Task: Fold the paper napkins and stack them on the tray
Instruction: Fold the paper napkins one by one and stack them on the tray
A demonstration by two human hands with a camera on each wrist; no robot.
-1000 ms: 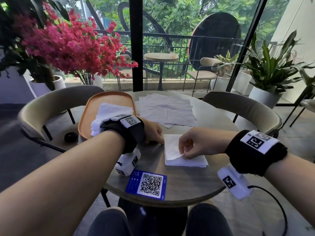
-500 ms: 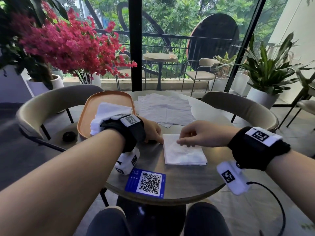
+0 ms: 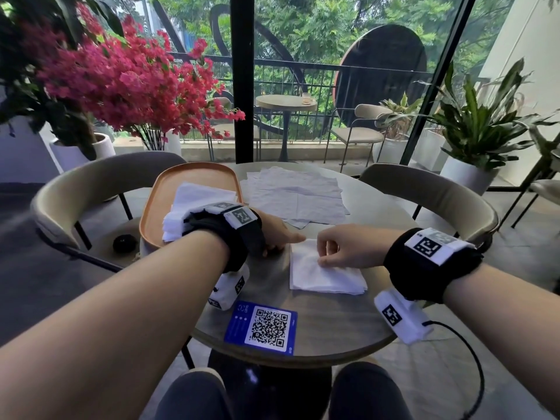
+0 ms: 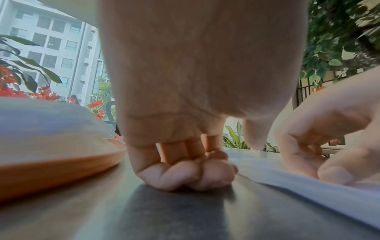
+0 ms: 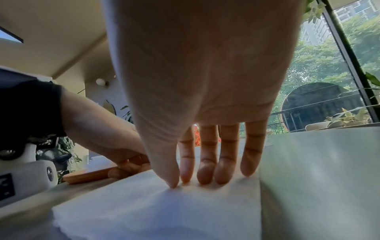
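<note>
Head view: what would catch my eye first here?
Probably the red flowers at upper left, behind the round table. Then the two hands at its middle: the right hand presses a folded napkin, the left hand rests beside an orange tray of napkins.

left hand (image 3: 277, 234) fingers curled under, right hand (image 3: 348, 245) fingertips pressing down

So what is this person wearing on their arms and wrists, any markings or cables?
Both forearms are bare, with no sleeves. Each wrist carries a wide black fabric band, left and right, topped by a white tag printed with a black square code. A white camera pod with similar code marks hangs under each wrist, left and right. A thin black cable runs from the right pod.
</note>
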